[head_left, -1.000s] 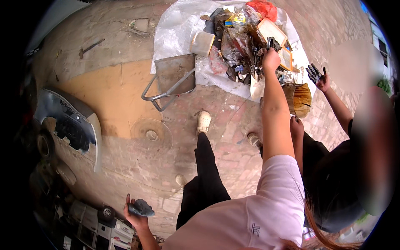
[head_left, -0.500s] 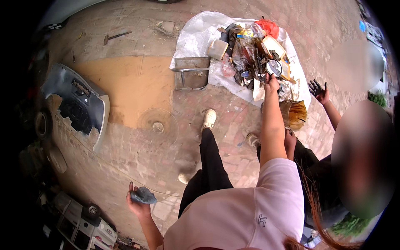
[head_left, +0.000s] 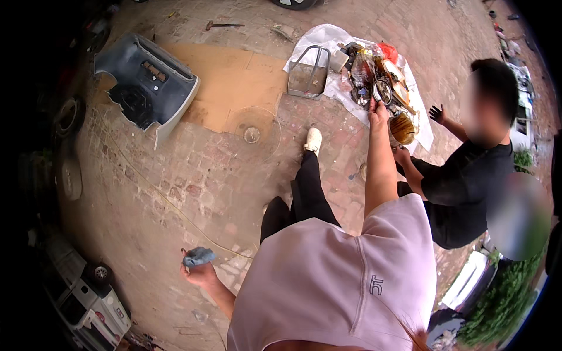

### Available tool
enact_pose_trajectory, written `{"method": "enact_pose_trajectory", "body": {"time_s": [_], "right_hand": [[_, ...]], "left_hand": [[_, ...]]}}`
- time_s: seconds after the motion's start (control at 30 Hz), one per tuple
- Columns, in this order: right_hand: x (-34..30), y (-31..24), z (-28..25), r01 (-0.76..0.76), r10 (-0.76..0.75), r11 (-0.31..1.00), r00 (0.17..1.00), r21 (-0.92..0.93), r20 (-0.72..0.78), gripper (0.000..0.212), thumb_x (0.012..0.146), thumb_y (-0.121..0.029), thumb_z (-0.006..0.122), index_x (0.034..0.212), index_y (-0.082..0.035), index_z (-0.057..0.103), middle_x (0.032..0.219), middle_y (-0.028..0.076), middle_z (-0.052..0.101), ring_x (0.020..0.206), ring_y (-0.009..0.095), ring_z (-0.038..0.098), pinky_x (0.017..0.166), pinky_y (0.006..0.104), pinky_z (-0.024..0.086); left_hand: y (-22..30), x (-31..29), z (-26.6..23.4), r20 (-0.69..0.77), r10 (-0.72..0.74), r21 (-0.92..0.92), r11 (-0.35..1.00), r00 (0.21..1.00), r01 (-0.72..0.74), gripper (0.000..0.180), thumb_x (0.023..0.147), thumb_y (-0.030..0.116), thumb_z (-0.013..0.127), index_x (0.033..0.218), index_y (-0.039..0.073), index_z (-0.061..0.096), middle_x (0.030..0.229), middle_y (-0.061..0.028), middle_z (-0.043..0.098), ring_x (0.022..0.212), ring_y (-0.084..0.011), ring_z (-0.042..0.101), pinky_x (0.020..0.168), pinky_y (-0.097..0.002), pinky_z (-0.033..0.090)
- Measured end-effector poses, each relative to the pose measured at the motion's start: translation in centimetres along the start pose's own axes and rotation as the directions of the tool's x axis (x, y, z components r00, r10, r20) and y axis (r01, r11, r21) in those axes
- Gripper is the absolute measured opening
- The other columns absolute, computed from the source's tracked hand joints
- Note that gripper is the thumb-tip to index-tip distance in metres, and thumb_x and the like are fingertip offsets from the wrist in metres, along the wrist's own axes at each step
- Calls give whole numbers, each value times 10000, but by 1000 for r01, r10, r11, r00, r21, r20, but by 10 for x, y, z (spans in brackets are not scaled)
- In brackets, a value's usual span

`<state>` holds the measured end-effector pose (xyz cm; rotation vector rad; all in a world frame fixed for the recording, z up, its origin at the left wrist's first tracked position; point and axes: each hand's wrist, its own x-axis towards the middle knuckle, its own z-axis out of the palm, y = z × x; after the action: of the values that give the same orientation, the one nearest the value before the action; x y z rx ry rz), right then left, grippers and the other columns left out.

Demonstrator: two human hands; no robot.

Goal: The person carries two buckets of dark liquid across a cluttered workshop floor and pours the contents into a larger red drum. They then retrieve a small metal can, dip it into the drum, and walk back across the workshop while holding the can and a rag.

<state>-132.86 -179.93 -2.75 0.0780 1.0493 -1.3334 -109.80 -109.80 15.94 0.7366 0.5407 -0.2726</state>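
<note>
My left hand [head_left: 199, 274] is held out low on the left. Its fingers are curled round a crumpled blue-grey cloth [head_left: 199, 256]. My right arm is stretched forward over a white sheet [head_left: 333, 36] heaped with rubbish. In my right hand [head_left: 378, 111] is a round, flat thing with a pale face and a dark rim [head_left: 382, 91], tilted upright; I cannot tell its kind. Under and beyond it lies a dirty heap [head_left: 364, 67] of dark plastic, paper and wooden-edged frames. A brown-stained, amber-coloured container [head_left: 403, 128] lies tipped just right of my wrist.
At the right, a co-worker in black [head_left: 462, 184] bends close, one blackened hand [head_left: 437, 113] raised. A metal bin with a handle [head_left: 307, 80] stands left of the heap. Farther left are cardboard [head_left: 225, 88], a car bumper [head_left: 153, 79] and a hammer [head_left: 225, 25]. A hose [head_left: 158, 192] crosses the brick ground.
The whole view has shifted, bringing more of the co-worker into sight at the right. Both my hands keep their hold. The round thing now shows at a steeper tilt.
</note>
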Motion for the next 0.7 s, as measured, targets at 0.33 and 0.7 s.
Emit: {"method": "enact_pose_trajectory", "body": {"time_s": [0.33,0.7], "right_hand": [[-177,192,-40,-214,211,971,977,-109,-34,196,882,-104,417,956,42,525,887,147,600,779,268,609,676,347,553],[-239,475,79,-252,462,846,786,-470,411,318,912,-140,342,1101,104,421,1084,181,518,990,263,530,840,294,489]], "left_hand": [[173,15,-131,-5,212,-235,950,977,-207,402,638,170,565,1019,41,567,914,-68,574,866,-240,504,822,-424,376],[297,215,-72,-106,286,-277,911,952,-305,362,615,179,509,933,25,587,807,-50,588,781,-219,526,757,-362,402]]}}
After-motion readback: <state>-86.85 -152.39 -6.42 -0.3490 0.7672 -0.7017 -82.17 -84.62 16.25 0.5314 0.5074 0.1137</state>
